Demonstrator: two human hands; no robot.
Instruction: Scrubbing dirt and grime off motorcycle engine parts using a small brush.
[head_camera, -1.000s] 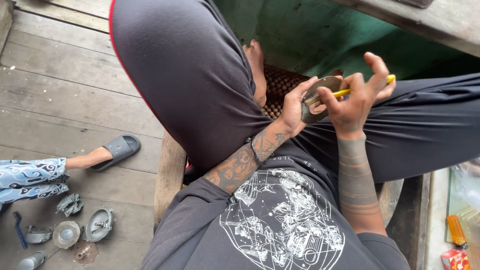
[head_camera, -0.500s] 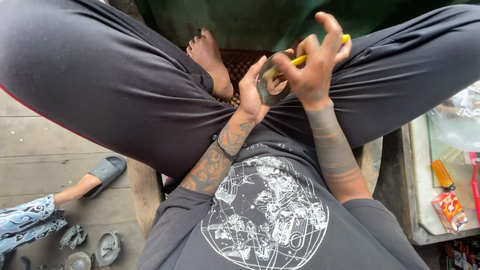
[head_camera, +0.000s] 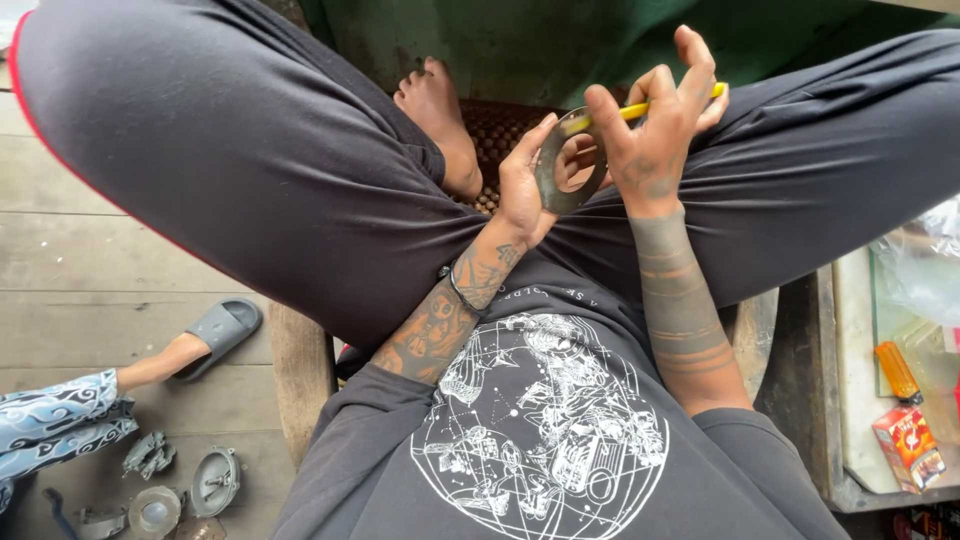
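Both hands meet at lap height: left hand (head_camera: 527, 185) grips a metal ring (head_camera: 562, 165), right hand (head_camera: 655, 125) pinches a yellow tool (head_camera: 640, 108) against it.

Down at my right, on the pale tray (head_camera: 850, 330) beside my knee, a small orange and red carton (head_camera: 908, 446) sits near the front edge, just below an orange-handled tool. Above them lies a crumpled clear plastic bag (head_camera: 925, 272).

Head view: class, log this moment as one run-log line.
left hand: holds metal ring | right hand: yellow tool against ring | nearby: metal parts on wooden floor
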